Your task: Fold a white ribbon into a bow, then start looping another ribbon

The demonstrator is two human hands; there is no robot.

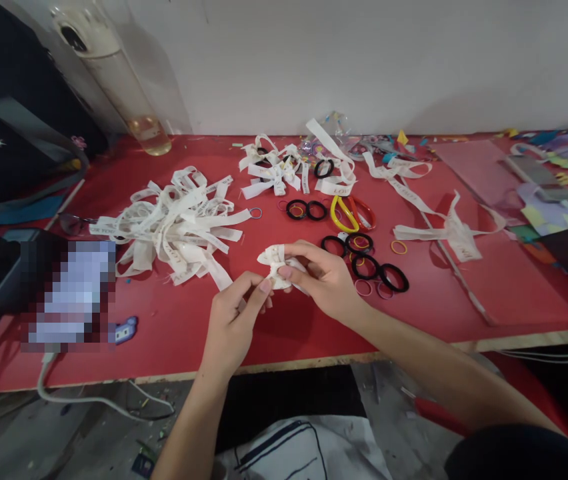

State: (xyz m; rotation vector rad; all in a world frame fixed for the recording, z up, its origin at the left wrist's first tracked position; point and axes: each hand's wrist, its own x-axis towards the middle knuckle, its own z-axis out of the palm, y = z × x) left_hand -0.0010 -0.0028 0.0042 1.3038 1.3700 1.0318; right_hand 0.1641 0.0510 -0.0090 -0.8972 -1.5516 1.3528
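Both my hands meet over the front middle of the red table (164, 333). My right hand (327, 280) pinches a folded bow of white printed ribbon (274, 260) between thumb and fingers. My left hand (237, 313) holds the same bow from the lower left with thumb and forefinger closed on it. A loose pile of cut white ribbon strips (179, 223) lies just left of my hands. Several black hair ties (367, 263) lie right of my right hand.
Finished white bows (271, 170) sit near the wall, with yellow and red rings (351, 213) beside them. Long ribbon pieces (444, 230) trail to the right. A clear bottle (129, 87) stands at the back left; coloured paper scraps (559, 193) cover the right end.
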